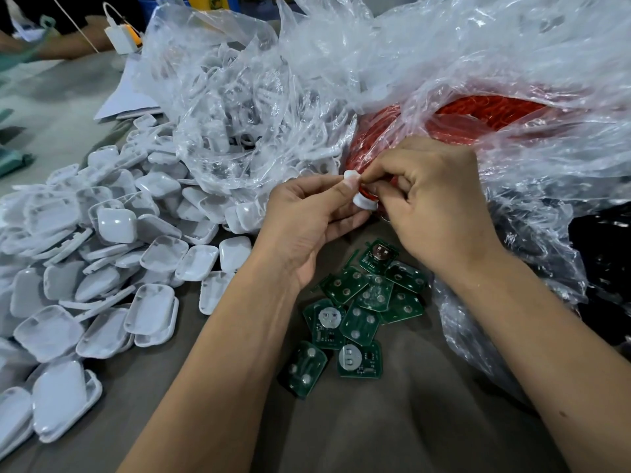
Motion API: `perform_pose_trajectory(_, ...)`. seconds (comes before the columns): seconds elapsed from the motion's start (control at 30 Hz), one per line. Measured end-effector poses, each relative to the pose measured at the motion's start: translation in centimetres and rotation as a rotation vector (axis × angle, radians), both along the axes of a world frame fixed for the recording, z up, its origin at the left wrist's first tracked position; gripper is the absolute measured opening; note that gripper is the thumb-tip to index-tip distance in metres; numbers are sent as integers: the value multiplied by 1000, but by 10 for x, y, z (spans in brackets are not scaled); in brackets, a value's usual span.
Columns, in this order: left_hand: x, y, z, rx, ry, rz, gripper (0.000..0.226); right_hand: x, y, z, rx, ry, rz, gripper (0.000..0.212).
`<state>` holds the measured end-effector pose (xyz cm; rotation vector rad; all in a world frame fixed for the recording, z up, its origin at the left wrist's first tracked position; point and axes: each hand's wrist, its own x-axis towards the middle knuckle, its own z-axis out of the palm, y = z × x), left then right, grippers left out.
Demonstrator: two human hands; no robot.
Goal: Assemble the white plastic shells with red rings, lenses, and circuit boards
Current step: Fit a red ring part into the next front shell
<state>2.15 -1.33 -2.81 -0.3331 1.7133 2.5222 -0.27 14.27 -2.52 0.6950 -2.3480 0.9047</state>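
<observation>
left hand [307, 213] gripping white shell [362, 199] | right hand [433, 196] pinching red ring [366, 192] against it | green boards [358, 308] just below | shell pile [102, 261] left

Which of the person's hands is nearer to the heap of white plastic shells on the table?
Left. The left hand sits just beside the heap of white plastic shells; the right hand lies farther off, by the bag of red rings.
</observation>
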Motion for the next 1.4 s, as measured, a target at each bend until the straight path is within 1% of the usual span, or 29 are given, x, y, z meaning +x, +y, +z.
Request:
perform_pose_trajectory(0.3,1,9,-6,26,35,53,10,3,-2,2,-27,-24,-23,12)
perform_pose_trajectory(0.47,1,11,-5,104,38,26,6,5,-4,2,-74,-4,-70,14)
perform_pose_trajectory(0.5,0,11,-5,119,42,14,10,5,-4,2,-93,-14,-79,15)
perform_pose_trajectory(0.57,0,9,-3,138,35,-13,21,4,-4,1,-177,-80,-64,12)
perform_pose_trajectory(0.67,-1,2,2,168,-8,-54,13,2,0,5,-326,-205,6,7)
perform_pose_trajectory(0.73,-2,-5,7,212,-61,-65,7,1,4,8,-361,-279,74,8)
perform_pose_trajectory(0.8,-3,-14,9,253,-107,-52,7,0,7,10,-323,-322,146,7)
perform_pose_trajectory(0.83,-3,-18,10,259,-119,-51,11,0,8,11,-276,-313,176,7)
perform_pose_trajectory(0.93,-4,-24,11,227,-140,-71,22,0,5,12,-115,-223,226,10)
perform_pose_trajectory(1.03,-4,-26,12,166,-162,-76,28,0,5,13,-25,-181,252,11)
perform_pose_trajectory(1.13,-5,-26,11,107,-181,-70,27,-1,6,12,-12,-193,294,12)
perform_pose_trajectory(1.27,-4,-24,11,19,-183,-45,18,-1,5,10,1,-183,308,12)
perform_pose_trajectory(1.4,-4,-21,10,-133,-135,7,25,-1,3,9,27,-160,303,12)
